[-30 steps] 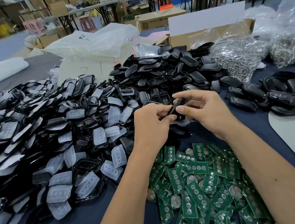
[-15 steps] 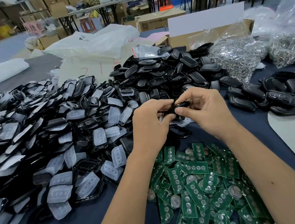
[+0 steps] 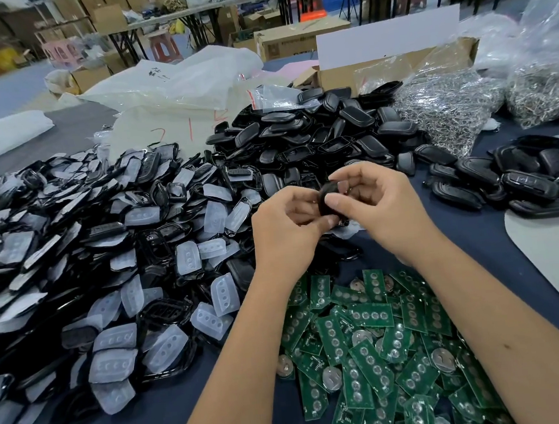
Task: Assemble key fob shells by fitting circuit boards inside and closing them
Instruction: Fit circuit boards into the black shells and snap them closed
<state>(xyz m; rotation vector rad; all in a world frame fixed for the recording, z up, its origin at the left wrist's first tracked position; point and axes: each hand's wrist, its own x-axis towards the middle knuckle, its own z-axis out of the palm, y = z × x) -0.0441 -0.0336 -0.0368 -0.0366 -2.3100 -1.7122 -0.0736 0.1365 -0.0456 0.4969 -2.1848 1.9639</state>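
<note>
Above circuit boards [image 3: 377,345], key fob shell [image 3: 327,197] upright, pinched by left hand [image 3: 286,224], right hand [image 3: 382,209].

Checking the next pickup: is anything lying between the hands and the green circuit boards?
Nothing visible does. Both hands pinch a black fob shell above the table, and the circuit board pile lies uncovered just below them, between the forearms.

Red handwritten "1" on white plastic bag [image 3: 170,133]
</note>
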